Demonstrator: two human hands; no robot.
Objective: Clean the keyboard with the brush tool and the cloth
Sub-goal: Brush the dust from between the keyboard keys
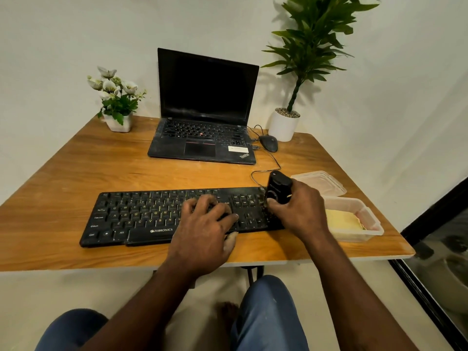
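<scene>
Keyboard (141, 216), black, dusty, lies near front edge of wooden desk (76, 173). Your left hand (205, 224) rests spread on its keys, holding nothing; your right hand (298, 209) grips brush tool (278, 186) at its right end. White wall behind.

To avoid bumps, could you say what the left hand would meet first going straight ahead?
The left hand, resting on the black keyboard, points away from the person; past bare wooden table, it would likely meet the open black laptop first.

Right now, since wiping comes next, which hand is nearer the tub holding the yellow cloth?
Right. The right hand, gripping the brush tool, is just beside the tub; the left hand rests on the keyboard, farther left.
</scene>
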